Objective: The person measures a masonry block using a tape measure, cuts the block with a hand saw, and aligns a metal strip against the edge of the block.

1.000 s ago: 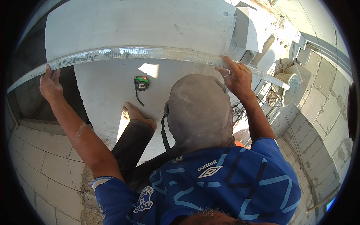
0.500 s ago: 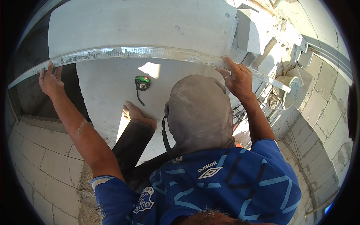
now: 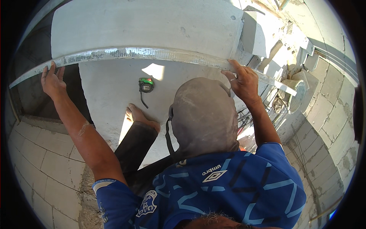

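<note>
A long, pale metal straightedge point(image 3: 152, 53) lies crosswise in front of me over a light grey slab; the fisheye view bends it. My left hand point(image 3: 54, 81) holds it near its left end, fingertips up against the near edge. Toward the other end, my right hand point(image 3: 244, 82) grips it with the fingers at the edge and the thumb apart. A black and green tape measure point(image 3: 146, 85) rests on the slab between the hands, its dark strap trailing toward me. Nearer is a rounded grey cloth-covered thing point(image 3: 204, 114) with a black strap, its kind unclear.
The grey slab point(image 3: 145, 23) extends beyond the straightedge. My bare foot point(image 3: 139, 116) is on the near part, beside a dark opening point(image 3: 72, 91) at left. Blocks point(image 3: 259, 34), a bucket point(image 3: 295, 95) and thin rods stand at right. Block walls point(image 3: 331, 87) border that side.
</note>
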`<state>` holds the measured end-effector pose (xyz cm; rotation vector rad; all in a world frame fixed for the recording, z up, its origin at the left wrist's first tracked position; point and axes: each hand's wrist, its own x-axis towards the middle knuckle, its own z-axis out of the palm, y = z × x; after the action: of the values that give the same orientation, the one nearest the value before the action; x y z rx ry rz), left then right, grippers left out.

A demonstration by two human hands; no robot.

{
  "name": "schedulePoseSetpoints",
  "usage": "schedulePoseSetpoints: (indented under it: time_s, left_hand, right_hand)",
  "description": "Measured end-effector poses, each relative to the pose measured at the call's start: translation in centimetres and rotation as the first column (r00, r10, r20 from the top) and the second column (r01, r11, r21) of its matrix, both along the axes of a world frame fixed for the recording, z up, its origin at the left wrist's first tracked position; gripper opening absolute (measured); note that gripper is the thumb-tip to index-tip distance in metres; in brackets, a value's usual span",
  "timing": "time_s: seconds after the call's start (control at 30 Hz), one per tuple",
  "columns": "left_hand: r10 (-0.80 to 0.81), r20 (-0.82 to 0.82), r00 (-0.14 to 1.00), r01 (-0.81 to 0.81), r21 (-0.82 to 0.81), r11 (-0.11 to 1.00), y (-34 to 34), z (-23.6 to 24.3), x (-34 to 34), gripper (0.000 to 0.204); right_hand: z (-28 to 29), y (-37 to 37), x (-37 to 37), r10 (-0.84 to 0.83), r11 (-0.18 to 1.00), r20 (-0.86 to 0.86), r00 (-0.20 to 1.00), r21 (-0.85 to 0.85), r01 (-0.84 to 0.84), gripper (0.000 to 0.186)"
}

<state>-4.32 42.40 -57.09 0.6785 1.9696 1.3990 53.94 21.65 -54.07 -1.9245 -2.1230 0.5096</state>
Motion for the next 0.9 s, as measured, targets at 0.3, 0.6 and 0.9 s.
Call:
schedulePoseSetpoints:
  time_s: [0.3, 0.6, 0.9]
  left_hand:
    - [0.012, 0.008, 1.000, -0.012, -0.009, 1.000, -0.1, 0.3, 0.5, 0.046]
    - [0.028, -0.028, 0.999, -0.028, 0.006, 1.000, 0.2, 0.2, 0.7, 0.043]
    - [0.022, -0.128, 0.992, -0.026, -0.030, 0.999, -1.1, 2.5, 5.4, 0.038]
  right_hand:
    - [0.4, -0.2, -0.1, -0.026, 0.993, 0.025, 0.999, -0.113, 0.029, 0.045]
    - [0.3, 0.1, 0.0, -0.027, 0.994, 0.026, 0.999, -0.101, 0.029, 0.044]
    - [-0.3, -0.8, 0.4, -0.099, 0.994, -0.045, 0.994, -0.052, 0.097, 0.045]
